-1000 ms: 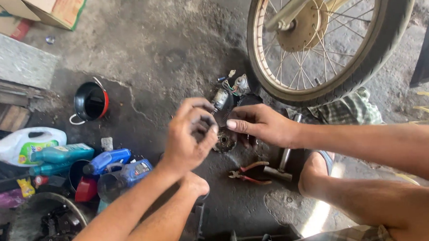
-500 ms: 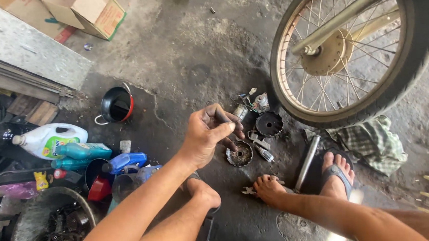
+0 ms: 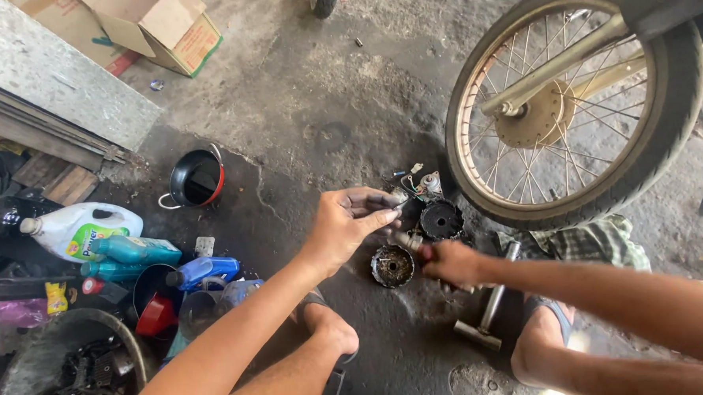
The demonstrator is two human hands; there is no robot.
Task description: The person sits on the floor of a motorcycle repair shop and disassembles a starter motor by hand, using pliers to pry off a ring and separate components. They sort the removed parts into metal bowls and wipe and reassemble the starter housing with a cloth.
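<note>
My left hand point(image 3: 345, 225) pinches a small part, fingers closed, just far-left of the round hub point(image 3: 392, 265) on the floor. My right hand point(image 3: 451, 263) grips a tool beside the hub's right.

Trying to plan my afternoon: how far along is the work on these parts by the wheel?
Done: two round greasy parts lie out on the floor beside the wheel. In hand: the left hand pinches a small part; the right hand grips a tool by the nearer one. Left: both lie loose, nothing refitted.

Round metal part point(image 3: 392, 265) lies between both hands, wheel point(image 3: 577, 105) behind, bottles point(image 3: 132, 250) left.
</note>
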